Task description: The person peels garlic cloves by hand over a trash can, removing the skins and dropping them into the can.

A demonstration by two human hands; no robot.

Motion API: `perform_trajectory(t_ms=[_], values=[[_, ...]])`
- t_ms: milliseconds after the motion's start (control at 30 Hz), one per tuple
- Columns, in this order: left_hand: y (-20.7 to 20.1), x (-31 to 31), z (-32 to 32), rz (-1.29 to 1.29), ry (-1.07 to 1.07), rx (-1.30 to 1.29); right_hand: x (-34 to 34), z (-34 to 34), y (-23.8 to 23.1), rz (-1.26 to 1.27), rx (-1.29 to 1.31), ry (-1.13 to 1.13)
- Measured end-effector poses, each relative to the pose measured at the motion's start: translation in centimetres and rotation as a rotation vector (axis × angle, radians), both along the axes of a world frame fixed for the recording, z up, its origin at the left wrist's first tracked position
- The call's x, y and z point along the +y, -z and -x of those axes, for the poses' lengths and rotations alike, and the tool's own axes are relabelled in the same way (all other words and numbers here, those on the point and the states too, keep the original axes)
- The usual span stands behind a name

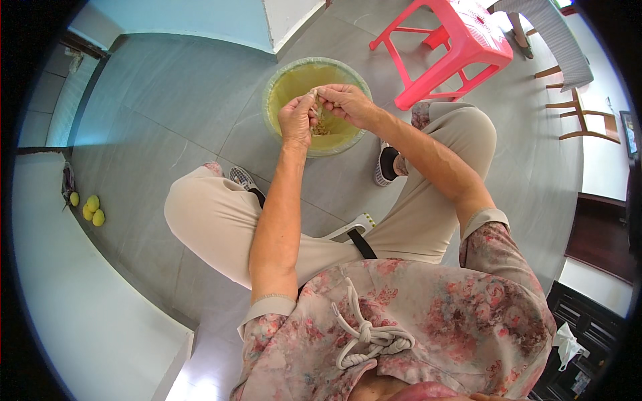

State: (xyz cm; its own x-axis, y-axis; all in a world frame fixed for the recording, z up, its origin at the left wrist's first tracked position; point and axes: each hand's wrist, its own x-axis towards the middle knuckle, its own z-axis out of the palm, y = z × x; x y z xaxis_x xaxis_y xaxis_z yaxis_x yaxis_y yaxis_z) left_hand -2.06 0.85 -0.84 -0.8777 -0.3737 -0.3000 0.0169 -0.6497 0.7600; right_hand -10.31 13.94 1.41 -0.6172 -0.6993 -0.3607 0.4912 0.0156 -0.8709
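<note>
**Two hands working over a lined bin**

A seated person in a floral top (428, 321) and beige trousers (214, 220) is reaching both forearms toward twelve o'clock. The left hand (296, 120) and right hand (348, 103) are meeting, fingers narrowly pinched on a small brownish piece (319, 110) held between them, directly above a round bin (277, 80) with a yellow-green liner. Beyond, at one o'clock, a red plastic stool (461, 43) is standing. At nine o'clock, yellow fruits (91, 208) are lying beside the wall.
</note>
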Motion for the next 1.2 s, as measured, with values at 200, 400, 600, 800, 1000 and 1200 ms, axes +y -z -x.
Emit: perform_trajectory(t_ms=[200, 400, 600, 800, 1000, 1200], values=[[-0.2, 0.0, -0.2, 0.066, -0.005, -0.041, -0.4, -0.6, -0.9, -0.012, 0.042, 0.064], [-0.6, 0.3, -0.1, 0.152, 0.02, -0.039, -0.5, -0.6, -0.5, -0.161, 0.558, 0.115], [-0.6, 0.5, 0.0, 0.149, 0.02, 0.016, -0.5, -0.5, -0.6, -0.243, 0.552, 0.056], [-0.1, 0.0, -0.1, 0.126, 0.028, 0.003, -0.7, -0.6, -1.3, -0.176, 0.325, 0.003], [-0.5, -0.5, 0.0, -0.022, 0.047, -0.095, -0.2, 0.6, -1.0, 0.003, -0.186, 0.092], [-0.1, -0.6, 0.1, -0.177, 0.034, -0.216, 0.3, 1.2, -1.2, 0.164, -0.451, 0.081]])
